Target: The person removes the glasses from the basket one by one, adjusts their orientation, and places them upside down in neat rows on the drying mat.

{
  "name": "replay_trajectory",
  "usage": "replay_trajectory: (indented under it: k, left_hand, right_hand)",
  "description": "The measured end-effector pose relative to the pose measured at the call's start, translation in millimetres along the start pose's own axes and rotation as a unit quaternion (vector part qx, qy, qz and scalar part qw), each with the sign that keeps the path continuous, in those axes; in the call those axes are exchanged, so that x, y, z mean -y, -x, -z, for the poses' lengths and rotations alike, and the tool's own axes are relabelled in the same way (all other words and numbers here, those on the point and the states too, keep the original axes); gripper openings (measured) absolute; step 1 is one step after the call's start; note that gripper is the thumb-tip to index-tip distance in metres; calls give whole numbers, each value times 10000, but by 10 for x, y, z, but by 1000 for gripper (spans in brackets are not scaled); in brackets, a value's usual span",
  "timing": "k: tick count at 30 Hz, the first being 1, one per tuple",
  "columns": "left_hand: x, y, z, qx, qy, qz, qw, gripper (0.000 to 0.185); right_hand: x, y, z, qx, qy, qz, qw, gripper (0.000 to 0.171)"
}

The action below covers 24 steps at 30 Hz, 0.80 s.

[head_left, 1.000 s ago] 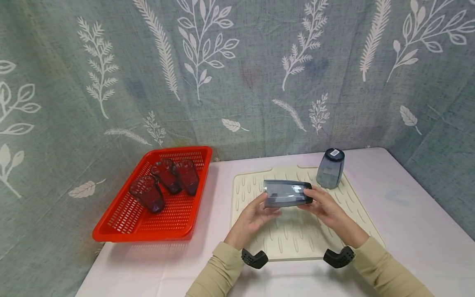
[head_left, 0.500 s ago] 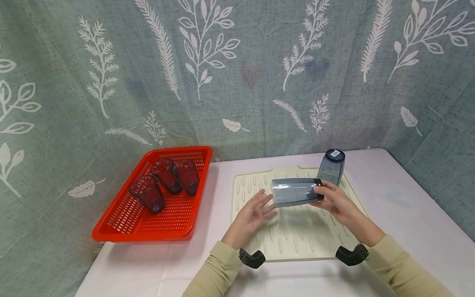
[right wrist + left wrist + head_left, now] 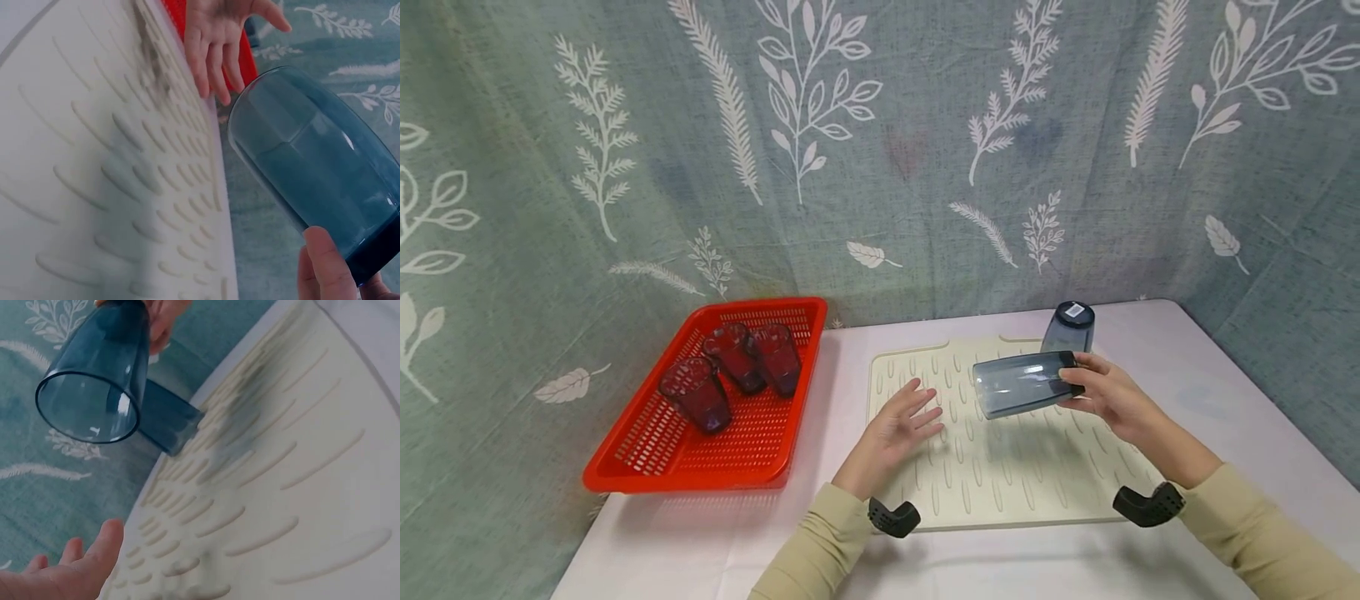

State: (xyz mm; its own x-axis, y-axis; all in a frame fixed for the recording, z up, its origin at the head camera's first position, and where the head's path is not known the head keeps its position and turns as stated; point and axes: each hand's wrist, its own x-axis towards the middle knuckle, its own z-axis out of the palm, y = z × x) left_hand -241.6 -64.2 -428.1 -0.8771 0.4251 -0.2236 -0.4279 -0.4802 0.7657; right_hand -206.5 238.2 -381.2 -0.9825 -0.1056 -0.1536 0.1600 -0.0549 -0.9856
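Observation:
My right hand (image 3: 1112,396) grips a blue-grey drinking glass (image 3: 1021,385) by its dark, thick base. The glass lies nearly sideways in the air over the cream draining mat (image 3: 970,475), its mouth facing left and tipped slightly down. In the left wrist view the glass's open rim (image 3: 87,407) faces the camera. My left hand (image 3: 891,433) hovers over the mat's left side with fingers spread, holding nothing and apart from the glass. A second blue-grey glass (image 3: 1067,329) stands upside down at the mat's back right corner, a label on its base; the held glass partly covers it.
On the left sits a red plastic basket (image 3: 782,467) holding tinted glasses (image 3: 700,396) that lean inside it. A white cloth covers the table (image 3: 970,567). Behind hangs a green-grey leaf-patterned curtain (image 3: 910,100).
The left hand has let go of the held glass and drawn back left. The right hand has carried that glass rightward, and its mouth has tipped lower.

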Motion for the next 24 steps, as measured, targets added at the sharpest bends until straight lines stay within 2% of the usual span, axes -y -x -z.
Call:
replay_trajectory:
  k: [8,13,18,24]
  left_hand:
    - [-91,31,68,-142,-538,-121,9984,67]
    - [-147,62,108,-224,-689,-165,9972,67]
    - [-190,88,128,-279,-893,-238,9953,67]
    - [-241,115,125,-335,-985,-253,9943,65]
  right_hand:
    - [70,22,98,-212,630,66,9978,70]
    - [107,29,153,-272,1177,111,9926,73]
    - [158,27,218,-205,1815,106,9831,75]
    - [218,44,299,-196,2610,100,9651,77]
